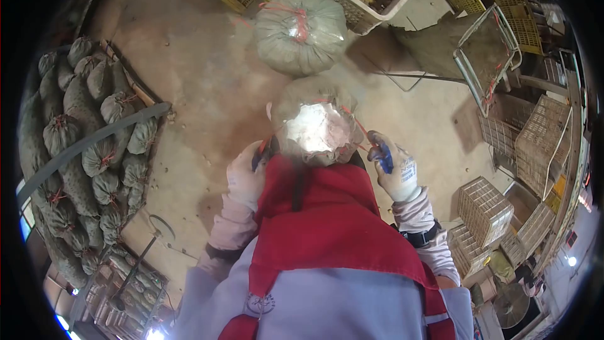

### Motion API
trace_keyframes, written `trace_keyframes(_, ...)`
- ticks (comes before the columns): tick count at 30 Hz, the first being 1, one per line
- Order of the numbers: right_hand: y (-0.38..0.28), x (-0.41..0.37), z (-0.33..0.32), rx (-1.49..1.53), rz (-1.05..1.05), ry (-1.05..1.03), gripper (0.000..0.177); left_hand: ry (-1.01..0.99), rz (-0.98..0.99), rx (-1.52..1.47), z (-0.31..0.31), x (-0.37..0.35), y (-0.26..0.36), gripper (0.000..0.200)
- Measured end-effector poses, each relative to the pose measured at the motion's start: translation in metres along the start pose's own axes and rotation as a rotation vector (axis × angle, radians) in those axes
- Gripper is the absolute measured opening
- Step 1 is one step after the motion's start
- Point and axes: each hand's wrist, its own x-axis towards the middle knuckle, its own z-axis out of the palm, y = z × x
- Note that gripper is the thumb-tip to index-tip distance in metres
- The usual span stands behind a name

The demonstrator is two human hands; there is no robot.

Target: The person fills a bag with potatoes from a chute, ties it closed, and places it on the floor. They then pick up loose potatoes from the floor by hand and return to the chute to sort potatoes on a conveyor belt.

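Observation:
A mesh sack stands upright right in front of the red apron, with a bright white patch at its top. Red string runs around its mouth. On the sack's right side, my right hand, in a white glove with blue fingertips, pinches the red string. My left hand, gloved the same way, is at the sack's left side with fingers closed near a bit of red string; what it grips is partly hidden. Just beyond stands a second full sack, its top tied with red string.
Many filled sacks are stacked at the left behind a grey bar. A crate of small yellowish-brown produce is at the top. A metal frame with cloth and stacked crates stand at the right.

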Motion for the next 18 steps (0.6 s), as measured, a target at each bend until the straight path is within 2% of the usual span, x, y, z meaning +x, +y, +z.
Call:
trace_keyframes(1, 0.000, 0.001, 0.005, -0.003, -0.004, 0.001, 0.044, 0.004, 0.001, -0.002, 0.000, -0.002, 0.000, 0.033)
trace_keyframes(3, 0.001, 0.002, 0.013, 0.049, -0.021, 0.023, 0.044, 0.059, -0.440, -0.476, 0.005, -0.006, 0.003, 0.040)
trace_keyframes(4, 0.003, 0.004, 0.017, 0.044, -0.029, 0.021, 0.044, 0.066, -0.439, -0.483, 0.005, -0.005, 0.007, 0.040)
trace_keyframes(6, 0.004, 0.005, 0.024, 0.386, 0.227, 0.043, 0.043, 0.025, -0.368, -0.697, 0.000, -0.001, 0.030, 0.043)
trace_keyframes(7, -0.003, 0.005, 0.022, 0.376, 0.226, 0.034, 0.043, -0.156, -0.205, -0.653, 0.006, 0.003, 0.045, 0.052)
trace_keyframes(8, -0.026, 0.010, 0.017, 0.311, 0.022, -0.029, 0.044, -0.397, -0.130, -0.559, 0.021, 0.008, 0.049, 0.068)
trace_keyframes(9, -0.047, 0.013, 0.016, 0.252, -0.173, -0.084, 0.044, -0.595, -0.202, -0.643, 0.032, 0.016, 0.060, 0.083)
trace_keyframes(10, -0.059, 0.016, 0.015, 0.147, -0.202, -0.141, 0.044, -0.660, -0.080, -0.784, 0.059, 0.018, 0.053, 0.085)
trace_keyframes(11, -0.069, 0.023, 0.015, 0.035, -0.241, -0.202, 0.044, -0.748, -0.518, -1.579, 0.108, 0.021, 0.052, 0.084)
trace_keyframes(12, -0.078, 0.027, 0.018, -0.003, -0.220, -0.248, 0.048, -0.773, -0.602, -1.783, 0.134, 0.024, 0.034, 0.073)
trace_keyframes(13, -0.081, 0.029, 0.018, -0.197, -0.192, -0.367, 0.049, -0.802, -0.695, -1.985, 0.148, 0.023, 0.025, 0.063)
trace_keyframes(14, -0.091, 0.032, 0.003, -0.333, -0.191, -0.485, 0.051, -0.802, -0.689, -1.987, 0.146, 0.025, 0.025, 0.063)
trace_keyframes(15, -0.097, 0.036, -0.011, -0.467, -0.191, -0.599, 0.052, -0.664, -0.227, -1.209, 0.136, 0.029, 0.025, 0.052)
trace_keyframes(16, -0.084, 0.033, -0.023, -0.324, -0.261, -0.401, 0.054, -0.469, 0.172, -0.419, 0.126, 0.027, 0.027, 0.043)
trace_keyframes(17, -0.068, 0.031, -0.039, -0.179, -0.329, -0.204, 0.056, -0.455, 0.063, -0.467, 0.107, 0.030, 0.042, 0.032)
trace_keyframes(18, -0.057, 0.035, -0.050, 0.019, -0.154, -0.271, 0.061, -0.439, 0.102, -0.497, 0.096, 0.029, 0.045, 0.033)
